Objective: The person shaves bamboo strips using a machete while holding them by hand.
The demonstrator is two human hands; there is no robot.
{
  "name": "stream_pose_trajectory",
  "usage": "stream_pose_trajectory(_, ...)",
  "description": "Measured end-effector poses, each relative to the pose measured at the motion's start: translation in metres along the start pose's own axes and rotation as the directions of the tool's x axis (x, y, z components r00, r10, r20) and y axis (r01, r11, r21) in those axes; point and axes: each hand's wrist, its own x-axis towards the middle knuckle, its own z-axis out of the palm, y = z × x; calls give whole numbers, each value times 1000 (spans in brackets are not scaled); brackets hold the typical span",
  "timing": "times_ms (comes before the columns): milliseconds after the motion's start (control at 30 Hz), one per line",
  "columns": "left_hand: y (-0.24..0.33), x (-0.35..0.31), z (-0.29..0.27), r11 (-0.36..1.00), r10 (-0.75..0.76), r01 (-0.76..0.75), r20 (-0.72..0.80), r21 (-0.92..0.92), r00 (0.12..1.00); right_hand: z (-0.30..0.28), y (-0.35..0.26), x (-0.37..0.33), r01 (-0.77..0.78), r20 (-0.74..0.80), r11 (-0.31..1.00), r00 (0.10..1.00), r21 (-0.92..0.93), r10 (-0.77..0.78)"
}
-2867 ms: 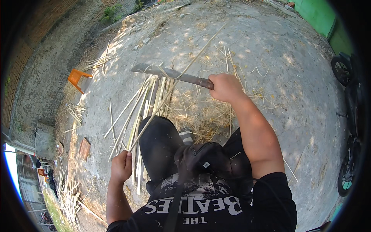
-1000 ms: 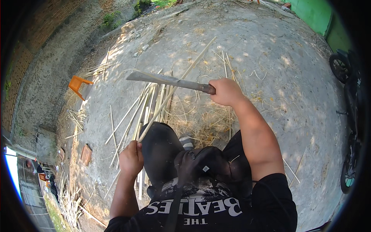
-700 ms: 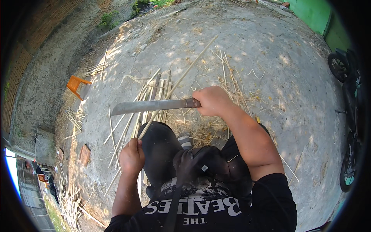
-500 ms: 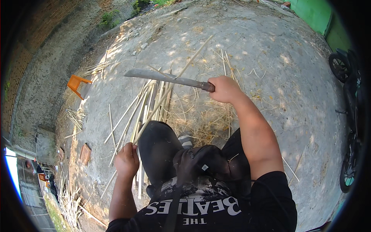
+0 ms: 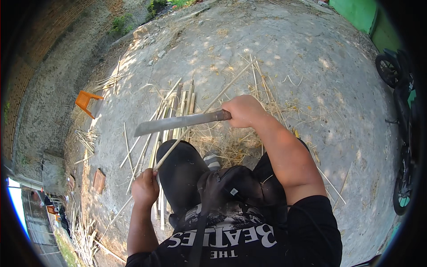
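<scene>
Left hand (image 5: 145,187): closed round a pale strip (image 5: 171,150), lower left
Right hand (image 5: 243,111): wrapped around the machete (image 5: 178,122), mid-frame

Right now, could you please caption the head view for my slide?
Left hand holds a strip, right hand a machete crossing it.

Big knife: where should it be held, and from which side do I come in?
Likely best by its dark handle, coming from the right, where the right hand is closed on it. The big knife is held roughly crosswise, blade pointing left across the pale strip, so a grip at the handle stays clear of the metal.
</scene>
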Motion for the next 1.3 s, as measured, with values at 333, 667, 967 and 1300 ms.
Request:
stream_pose_trajectory(333, -33, -23, -4, 996, -84, 84, -18, 15, 996, -15, -9, 2, -233, 26, 972, 972, 31, 232)
stream_pose_trajectory(667, -45, -22, -12, 999, 13, -12, -13, 49, 1000, 1, 15, 3, -193, -24, 981, 981, 25, 193)
stream_pose_trajectory(967, -50, -11, -29, 997, -23, 25, -25, 72, 999, -5, 13, 4, -243, -132, 968, 959, 62, 250)
stream_pose_trajectory(1300, -58, -21, -35, 1000, 26, -26, -28, 7, 999, -4, 27, 1, -263, -57, 963, 962, 59, 266)
